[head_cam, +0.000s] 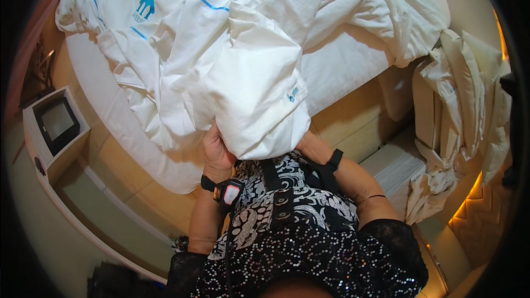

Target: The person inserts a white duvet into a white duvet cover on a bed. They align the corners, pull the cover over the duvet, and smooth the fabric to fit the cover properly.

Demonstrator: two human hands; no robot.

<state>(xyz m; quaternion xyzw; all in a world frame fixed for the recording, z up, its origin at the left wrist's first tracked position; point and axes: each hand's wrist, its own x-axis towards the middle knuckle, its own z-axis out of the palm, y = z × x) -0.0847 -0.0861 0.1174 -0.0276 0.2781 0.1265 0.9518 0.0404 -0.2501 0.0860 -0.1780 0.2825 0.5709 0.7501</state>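
A large white bed cover (265, 62) with blue stripes and a printed logo lies rumpled over the bed, and its near part is bunched up in front of my body. My left hand (217, 149) grips the cloth's near left edge, thumb uppermost. At the right edge, my right hand (306, 142) is mostly hidden under the fabric, so its fingers cannot be seen. Beneath the cover shows the white-sheeted mattress (339, 70).
Several pillows (463, 91) and crumpled cloth (434, 190) are piled at the right, near a striped cushioned surface (393, 165). A white cabinet with a black-framed top (58, 124) stands at the left. Tiled floor (128, 169) runs beside the bed.
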